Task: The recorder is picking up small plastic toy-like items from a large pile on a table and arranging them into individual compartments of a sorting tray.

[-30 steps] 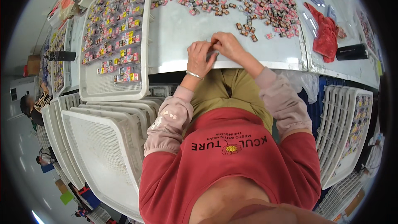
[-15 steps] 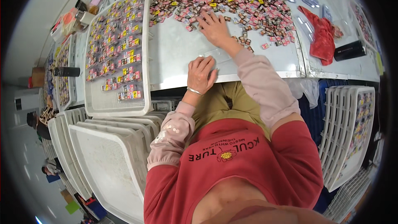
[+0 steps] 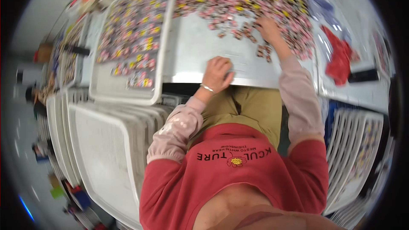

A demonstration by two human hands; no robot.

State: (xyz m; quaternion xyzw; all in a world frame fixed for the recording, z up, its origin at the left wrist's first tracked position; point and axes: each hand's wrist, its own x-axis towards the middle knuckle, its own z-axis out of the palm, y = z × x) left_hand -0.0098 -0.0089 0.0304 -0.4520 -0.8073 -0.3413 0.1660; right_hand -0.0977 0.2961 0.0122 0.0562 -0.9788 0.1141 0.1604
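Observation:
My left hand (image 3: 218, 73) is closed above the table's front edge, fingers curled; a yellowish bit shows by the fingertips, too small to make out. My right hand (image 3: 269, 30) reaches to the near side of a wide heap of small square pieces (image 3: 294, 34), pink, dark and yellow. Its fingertips are blurred against dark pieces, so whether they grip one cannot be told. Several loose dark pieces (image 3: 264, 52) lie just below that hand. Left of the heap stands a white tray (image 3: 102, 91) holding rows of such pieces in grouped strips.
The metal table (image 3: 191, 51) spreads before me. Stacked white trays (image 3: 102, 145) stand at lower left, more trays (image 3: 360, 162) at right. A red cloth (image 3: 338, 59), a black cylinder (image 3: 363, 76) and clear purplish plastic parts (image 3: 321, 6) lie on the right. People show at far left.
My right hand has moved right along the heap's near edge. The left hand stays curled near the table edge. The whole view has shifted and blurred.

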